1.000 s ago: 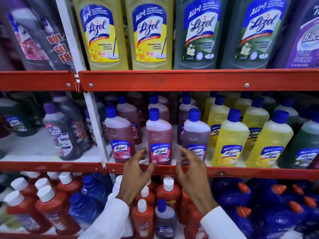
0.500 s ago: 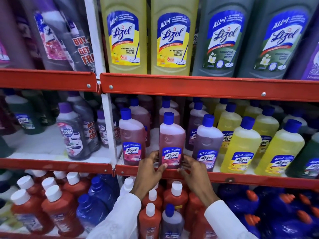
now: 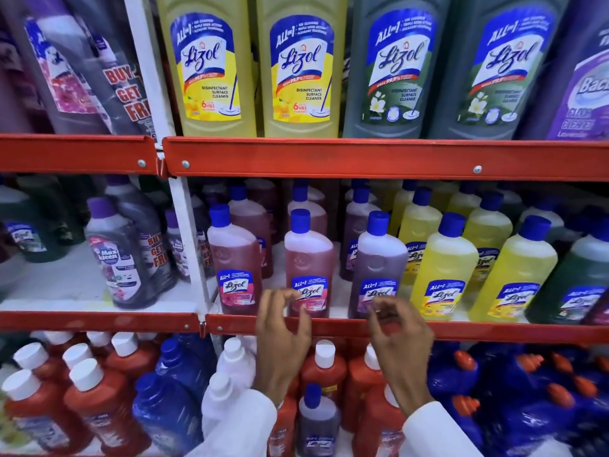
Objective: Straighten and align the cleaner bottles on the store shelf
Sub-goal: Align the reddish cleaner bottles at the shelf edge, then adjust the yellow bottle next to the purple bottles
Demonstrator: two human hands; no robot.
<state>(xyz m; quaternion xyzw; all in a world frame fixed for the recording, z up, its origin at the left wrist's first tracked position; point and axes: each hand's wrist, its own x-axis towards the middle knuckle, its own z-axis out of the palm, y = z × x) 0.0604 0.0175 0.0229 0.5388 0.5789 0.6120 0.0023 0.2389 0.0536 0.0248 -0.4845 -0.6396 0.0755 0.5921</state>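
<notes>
On the middle shelf (image 3: 461,329) the front row holds two pink cleaner bottles (image 3: 234,258) (image 3: 309,255), a purple bottle (image 3: 379,258) and yellow bottles (image 3: 443,268), all upright with blue caps. My left hand (image 3: 283,328) hovers with curled, spread fingers in front of the middle pink bottle's base, fingertips at its label. My right hand (image 3: 397,328) is curled just in front of the purple bottle's base, apart from it. Neither hand holds anything.
Large yellow and grey-green bottles (image 3: 298,67) stand on the top shelf. Red bottles with white caps (image 3: 99,400) and blue bottles (image 3: 494,374) fill the bottom shelf below my hands. A white upright post (image 3: 188,232) divides the bays; dark bottles (image 3: 122,258) stand to its left.
Both hands have let go of the middle pink bottle. My right hand has shifted right toward the purple bottle. The view has moved closer to the shelf.
</notes>
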